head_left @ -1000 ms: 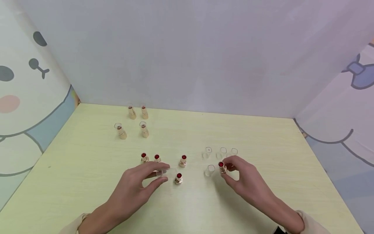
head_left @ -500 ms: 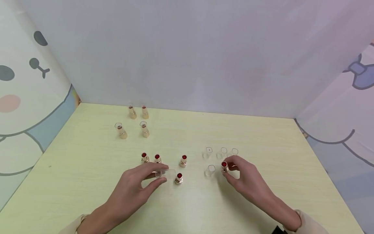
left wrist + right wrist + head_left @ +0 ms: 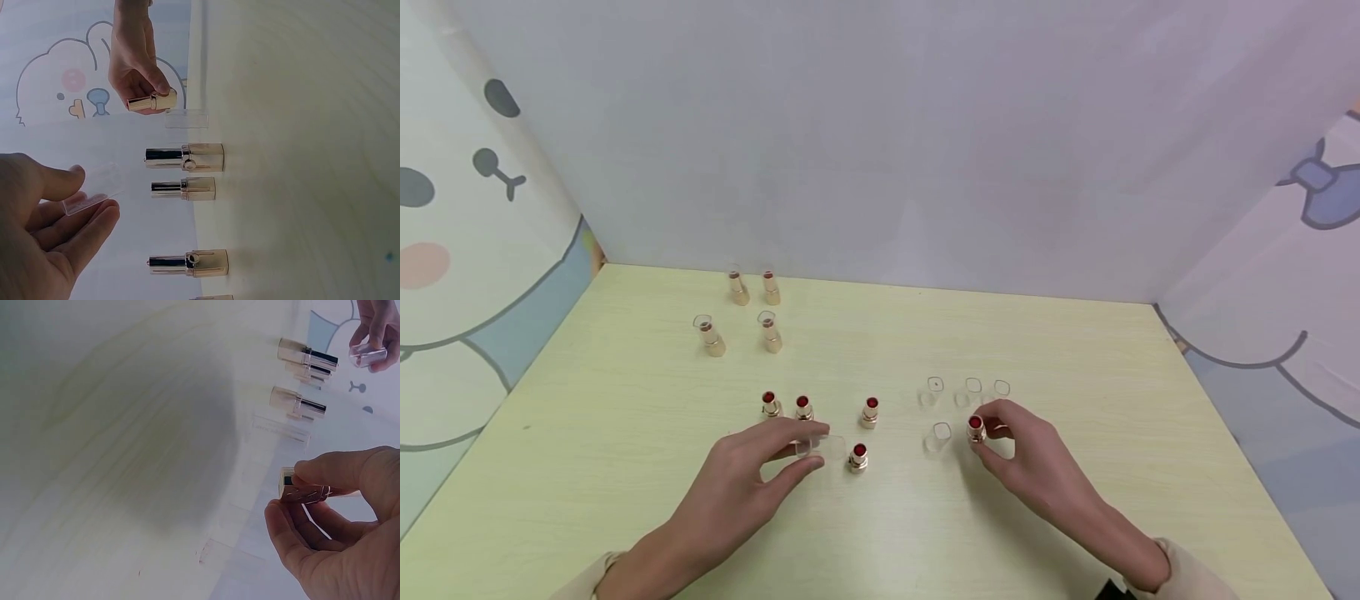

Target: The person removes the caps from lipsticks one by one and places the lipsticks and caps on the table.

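In the head view my left hand (image 3: pixel 748 479) pinches a clear cap (image 3: pixel 820 447) between thumb and fingertips, held sideways. The left wrist view shows the same transparent cap (image 3: pixel 94 187) between thumb and fingers. My right hand (image 3: pixel 1026 458) grips a gold lipstick tube (image 3: pixel 976 429) with a dark red top, upright in the head view. In the right wrist view its base (image 3: pixel 303 487) sits between thumb and index finger, above the table. Several uncapped lipsticks stand near the left hand, among them one (image 3: pixel 858 459) just right of the cap and one (image 3: pixel 870 413) farther back.
Several clear caps stand upright around the right hand; one (image 3: pixel 937 437) is just left of it. At the table's back left stand several lipsticks (image 3: pixel 772 335) with clear caps over them. A pale curtain (image 3: pixel 880 150) rises behind the wooden table (image 3: pixel 880 533).
My right hand has shifted the lipstick slightly to the right, away from the nearest standing cap. My left hand has drifted a little left with its cap. Both grips stay the same.
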A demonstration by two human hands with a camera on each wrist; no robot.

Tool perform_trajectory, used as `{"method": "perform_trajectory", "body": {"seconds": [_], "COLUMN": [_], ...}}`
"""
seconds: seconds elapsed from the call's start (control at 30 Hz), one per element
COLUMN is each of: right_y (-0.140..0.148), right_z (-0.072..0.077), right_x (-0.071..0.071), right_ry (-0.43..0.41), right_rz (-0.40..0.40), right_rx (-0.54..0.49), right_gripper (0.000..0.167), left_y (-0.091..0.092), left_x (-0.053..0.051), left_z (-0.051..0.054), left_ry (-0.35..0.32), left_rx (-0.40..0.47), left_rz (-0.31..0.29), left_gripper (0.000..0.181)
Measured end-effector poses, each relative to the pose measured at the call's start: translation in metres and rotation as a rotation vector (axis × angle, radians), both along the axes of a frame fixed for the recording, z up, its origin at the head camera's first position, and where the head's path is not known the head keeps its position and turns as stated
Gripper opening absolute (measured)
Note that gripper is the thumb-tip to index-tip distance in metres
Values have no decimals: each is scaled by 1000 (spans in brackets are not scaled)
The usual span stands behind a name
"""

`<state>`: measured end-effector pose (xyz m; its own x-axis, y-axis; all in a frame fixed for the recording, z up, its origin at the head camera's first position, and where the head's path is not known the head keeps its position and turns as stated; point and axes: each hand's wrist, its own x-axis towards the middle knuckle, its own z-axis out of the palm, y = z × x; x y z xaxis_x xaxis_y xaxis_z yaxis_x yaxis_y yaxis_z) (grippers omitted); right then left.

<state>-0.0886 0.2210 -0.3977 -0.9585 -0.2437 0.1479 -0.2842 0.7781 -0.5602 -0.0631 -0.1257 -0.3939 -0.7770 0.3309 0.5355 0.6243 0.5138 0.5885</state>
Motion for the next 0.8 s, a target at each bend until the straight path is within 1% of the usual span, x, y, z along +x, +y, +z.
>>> {"method": "perform_trajectory", "body": {"seconds": [0.17, 0.33, 0.43, 0.6, 0.67, 0.8], "right_y": [1, 1, 1, 2, 2, 2], "right_z": [-3, -4, -4, -5, -5, -5], "right_x": [0, 0, 0, 0, 0, 0], "right_ry": [6, -4, -8, -7, -6, -4], "right_rz": [0, 0, 1, -1, -3, -5], "right_rx": [4, 5, 6, 10, 11, 5], "right_gripper": [31, 30, 30, 31, 30, 30], "left_y": [-1, -2, -3, -3, -4, -5], "left_x": [-1, -2, -2, -2, -3, -5], "left_z": [-3, -9, -14, -20, -23, -29], "left_ry": [3, 8, -10, -75, -82, -75], "left_rx": [4, -10, -43, -106, -128, -166], "left_rz": [-10, -21, -19, -11, -7, -1], "left_gripper": [48, 51, 51, 47, 46, 45]}}
